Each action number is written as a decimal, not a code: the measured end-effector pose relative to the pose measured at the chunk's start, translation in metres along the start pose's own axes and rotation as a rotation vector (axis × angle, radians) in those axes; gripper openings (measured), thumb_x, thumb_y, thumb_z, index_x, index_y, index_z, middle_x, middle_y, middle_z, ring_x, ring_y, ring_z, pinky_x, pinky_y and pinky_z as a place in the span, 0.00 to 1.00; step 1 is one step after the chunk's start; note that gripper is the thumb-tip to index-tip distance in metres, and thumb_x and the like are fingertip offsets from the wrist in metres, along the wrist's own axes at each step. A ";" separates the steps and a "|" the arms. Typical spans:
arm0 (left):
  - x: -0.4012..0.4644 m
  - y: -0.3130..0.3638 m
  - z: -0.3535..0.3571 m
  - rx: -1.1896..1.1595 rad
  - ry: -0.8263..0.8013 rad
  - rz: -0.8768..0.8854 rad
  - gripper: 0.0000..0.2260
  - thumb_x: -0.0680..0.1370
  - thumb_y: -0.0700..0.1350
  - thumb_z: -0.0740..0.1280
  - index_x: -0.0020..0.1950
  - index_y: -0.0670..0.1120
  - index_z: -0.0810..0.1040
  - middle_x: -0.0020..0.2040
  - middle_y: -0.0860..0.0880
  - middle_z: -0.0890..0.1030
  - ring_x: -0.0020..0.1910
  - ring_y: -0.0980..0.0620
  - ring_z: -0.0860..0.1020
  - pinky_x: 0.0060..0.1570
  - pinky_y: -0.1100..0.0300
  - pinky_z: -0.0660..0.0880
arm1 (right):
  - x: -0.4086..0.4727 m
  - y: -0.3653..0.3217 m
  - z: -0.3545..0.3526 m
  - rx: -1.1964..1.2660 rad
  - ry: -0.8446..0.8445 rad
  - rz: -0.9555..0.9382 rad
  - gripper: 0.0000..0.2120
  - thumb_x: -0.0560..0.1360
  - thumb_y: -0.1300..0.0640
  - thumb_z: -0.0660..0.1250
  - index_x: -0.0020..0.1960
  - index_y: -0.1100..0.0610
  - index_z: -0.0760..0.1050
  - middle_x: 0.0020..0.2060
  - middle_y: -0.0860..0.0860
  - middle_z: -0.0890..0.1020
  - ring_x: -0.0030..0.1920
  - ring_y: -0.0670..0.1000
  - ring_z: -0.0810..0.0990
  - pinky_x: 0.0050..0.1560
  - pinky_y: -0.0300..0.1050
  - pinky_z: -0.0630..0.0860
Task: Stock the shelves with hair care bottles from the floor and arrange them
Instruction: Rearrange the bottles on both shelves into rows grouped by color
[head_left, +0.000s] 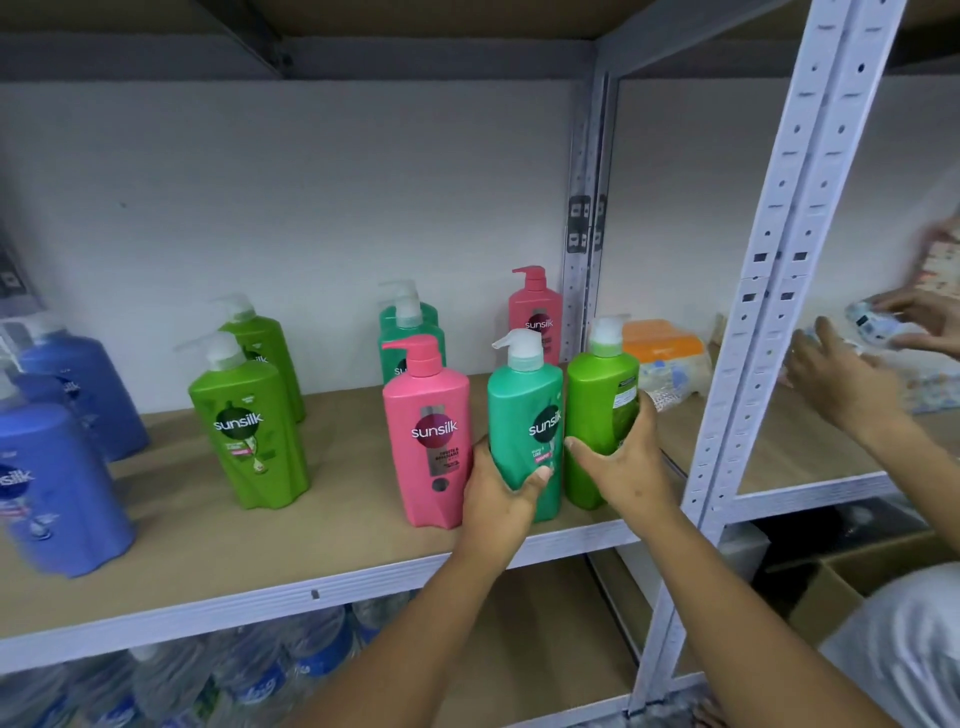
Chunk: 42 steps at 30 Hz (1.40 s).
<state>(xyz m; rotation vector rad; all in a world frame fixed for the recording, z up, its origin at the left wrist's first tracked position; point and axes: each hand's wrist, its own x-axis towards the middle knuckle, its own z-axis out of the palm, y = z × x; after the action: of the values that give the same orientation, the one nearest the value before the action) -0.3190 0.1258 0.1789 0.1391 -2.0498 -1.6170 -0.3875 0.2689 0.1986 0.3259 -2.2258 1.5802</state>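
Left hand: the left hand (501, 493) wraps around the bottom of the teal bottle (524, 431), low in the middle of the frame.
Right hand: the right hand (621, 462) curls around the green bottle (600, 421), just right of the teal one.
Where they are: both bottles stand near the front edge of the shelf (260, 582).
Next door: the pink bottle (428, 436) touches the left hand.
What could go wrong: a hard push could knock the pink bottle over, or a bottle could slip off the front edge.
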 end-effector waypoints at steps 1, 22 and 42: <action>-0.002 0.001 -0.002 0.003 -0.008 -0.004 0.24 0.71 0.44 0.75 0.63 0.48 0.68 0.56 0.53 0.78 0.53 0.58 0.78 0.49 0.69 0.74 | 0.001 0.000 0.000 -0.017 0.008 -0.004 0.49 0.59 0.46 0.78 0.73 0.52 0.56 0.65 0.52 0.70 0.65 0.53 0.70 0.66 0.54 0.70; -0.018 0.008 -0.019 -0.048 -0.033 -0.008 0.29 0.70 0.44 0.76 0.66 0.50 0.67 0.58 0.55 0.79 0.56 0.59 0.78 0.58 0.55 0.76 | -0.003 -0.011 -0.005 -0.050 0.018 0.030 0.43 0.61 0.51 0.80 0.69 0.53 0.60 0.58 0.53 0.75 0.55 0.54 0.76 0.55 0.47 0.74; -0.064 0.023 -0.144 -0.088 -0.082 -0.070 0.27 0.68 0.46 0.77 0.63 0.47 0.71 0.56 0.51 0.83 0.54 0.52 0.81 0.49 0.59 0.79 | -0.033 -0.034 0.000 0.098 -0.020 0.046 0.33 0.64 0.60 0.78 0.64 0.57 0.67 0.50 0.52 0.78 0.49 0.55 0.77 0.47 0.43 0.69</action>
<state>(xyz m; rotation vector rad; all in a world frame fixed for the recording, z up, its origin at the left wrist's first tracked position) -0.1934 0.0308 0.2004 0.1163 -2.0506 -1.7803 -0.3445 0.2560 0.2128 0.3209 -2.1895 1.7213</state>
